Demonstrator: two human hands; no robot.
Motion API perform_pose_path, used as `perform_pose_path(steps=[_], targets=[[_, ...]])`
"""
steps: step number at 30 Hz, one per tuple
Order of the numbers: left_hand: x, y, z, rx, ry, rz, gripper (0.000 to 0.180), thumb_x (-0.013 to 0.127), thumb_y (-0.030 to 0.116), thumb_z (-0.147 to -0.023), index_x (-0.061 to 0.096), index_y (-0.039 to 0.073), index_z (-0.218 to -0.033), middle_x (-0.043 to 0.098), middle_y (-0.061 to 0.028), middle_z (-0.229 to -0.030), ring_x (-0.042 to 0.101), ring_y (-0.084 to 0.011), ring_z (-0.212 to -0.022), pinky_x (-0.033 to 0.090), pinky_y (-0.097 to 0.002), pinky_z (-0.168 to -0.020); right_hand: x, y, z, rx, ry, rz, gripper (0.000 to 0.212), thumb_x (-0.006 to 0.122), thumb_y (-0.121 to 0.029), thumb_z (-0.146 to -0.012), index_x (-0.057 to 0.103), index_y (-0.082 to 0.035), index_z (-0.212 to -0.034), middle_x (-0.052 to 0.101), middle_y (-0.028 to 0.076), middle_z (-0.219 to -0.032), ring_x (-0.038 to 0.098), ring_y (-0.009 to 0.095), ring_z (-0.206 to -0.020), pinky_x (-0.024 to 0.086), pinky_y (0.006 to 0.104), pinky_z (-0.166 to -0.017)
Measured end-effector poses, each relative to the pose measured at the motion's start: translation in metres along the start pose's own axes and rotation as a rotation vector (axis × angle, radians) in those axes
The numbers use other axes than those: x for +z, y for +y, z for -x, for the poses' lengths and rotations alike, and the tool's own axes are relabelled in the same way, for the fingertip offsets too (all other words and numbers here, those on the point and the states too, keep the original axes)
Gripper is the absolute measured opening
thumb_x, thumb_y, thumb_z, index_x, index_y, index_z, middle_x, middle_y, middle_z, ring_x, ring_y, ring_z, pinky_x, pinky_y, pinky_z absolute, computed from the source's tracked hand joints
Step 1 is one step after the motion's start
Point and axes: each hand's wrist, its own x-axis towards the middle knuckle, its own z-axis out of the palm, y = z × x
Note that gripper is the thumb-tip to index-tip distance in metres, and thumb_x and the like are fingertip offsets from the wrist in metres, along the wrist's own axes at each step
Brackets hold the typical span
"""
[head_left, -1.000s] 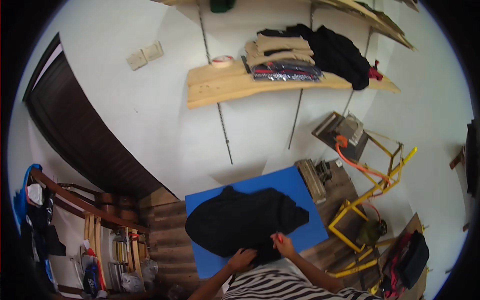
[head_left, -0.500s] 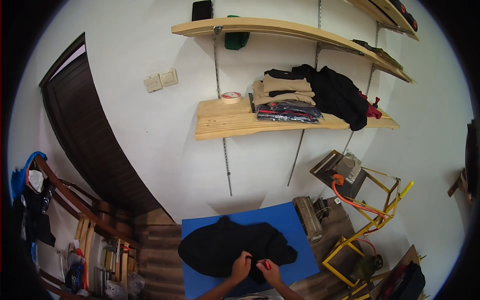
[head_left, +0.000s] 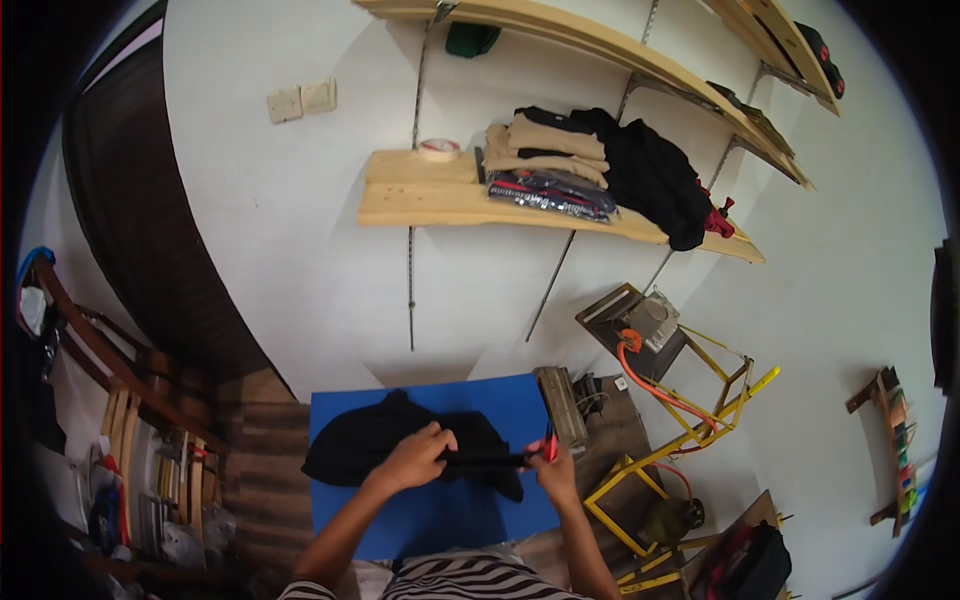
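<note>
A black cloth garment (head_left: pixel 360 440) lies bunched on a blue tabletop (head_left: pixel 400 530). My left hand (head_left: pixel 414 461) is closed on part of it, thumb and fingers pinching the fabric. To its right, my right hand (head_left: pixel 554 474) grips the other end of the same stretch, which is pulled taut in a narrow band between both hands. Also in my right hand, pointing upward, is a small red-and-black tool (head_left: pixel 551 446); its exact kind is too small to make out. The rest of the garment is slumped on the table beyond my hands.
Above the table, a wooden shelf (head_left: pixel 430 205) carries folded beige clothes (head_left: pixel 550 145), a black garment (head_left: pixel 655 180) and a tape roll (head_left: pixel 439 150). A yellow metal frame (head_left: pixel 610 495) with an orange hose (head_left: pixel 665 388) stands at the right. Wooden furniture (head_left: pixel 125 400) is at the left.
My hands have moved apart and lifted, drawing a band of the black garment taut between them. The red tool now points upward. The whole view has shifted and tilted.
</note>
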Motion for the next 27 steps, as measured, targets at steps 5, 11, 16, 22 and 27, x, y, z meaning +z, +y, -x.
perform_pose_path(steps=[5,11,16,22,27], targets=[[-0.060,0.033,0.023,0.123,0.068,0.290,0.023,0.058,-0.001,-0.077,0.054,0.002,-0.099,0.055,-0.0147,-0.093,0.057,-0.0308,-0.088,0.046,-0.0364,-0.080,0.023,-0.109,0.012,0.070,-0.050,-0.083,0.018,0.054,0.006,-0.077,0.055,-0.009,-0.088,0.069,0.011,-0.091,0.044,0.005,-0.045,0.030,0.0186,-0.037],[-0.093,0.053,0.037,0.038,0.021,0.912,0.015,0.054,0.002,-0.095,0.050,0.006,-0.109,0.052,0.0029,-0.084,0.043,-0.0028,-0.075,0.035,-0.0192,-0.066,0.040,-0.178,0.018,0.052,-0.118,-0.192,0.016,0.055,0.000,-0.077,0.056,-0.003,-0.092,0.059,0.005,-0.075,0.051,0.010,-0.047,0.030,0.0196,-0.032],[-0.066,0.039,0.046,0.034,0.266,0.924,0.012,0.049,-0.001,-0.095,0.052,0.005,-0.105,0.053,0.0003,-0.086,0.047,-0.0079,-0.075,0.039,-0.0208,-0.066,0.049,-0.149,0.006,0.149,-0.042,-0.198,0.015,0.059,-0.007,-0.083,0.061,-0.002,-0.098,0.058,0.004,-0.076,0.050,0.011,-0.043,0.031,0.0193,-0.034],[-0.051,0.025,0.074,-0.083,0.200,0.623,0.020,0.045,-0.006,-0.092,0.065,-0.002,-0.091,0.058,-0.0034,-0.087,0.054,-0.0115,-0.079,0.049,-0.0257,-0.068,0.051,-0.126,0.009,0.175,-0.084,-0.199,0.016,0.066,-0.014,-0.087,0.063,-0.002,-0.097,0.056,0.001,-0.067,0.053,0.011,-0.044,0.036,0.0212,-0.041],[-0.045,0.023,0.081,-0.160,0.348,0.702,0.023,0.046,-0.008,-0.086,0.067,0.000,-0.092,0.062,-0.0052,-0.086,0.056,-0.0129,-0.075,0.048,-0.0260,-0.065,0.069,-0.124,0.013,0.055,-0.162,-0.214,0.018,0.070,-0.015,-0.087,0.064,-0.002,-0.098,0.056,0.001,-0.060,0.056,0.011,-0.048,0.031,0.0198,-0.040]])
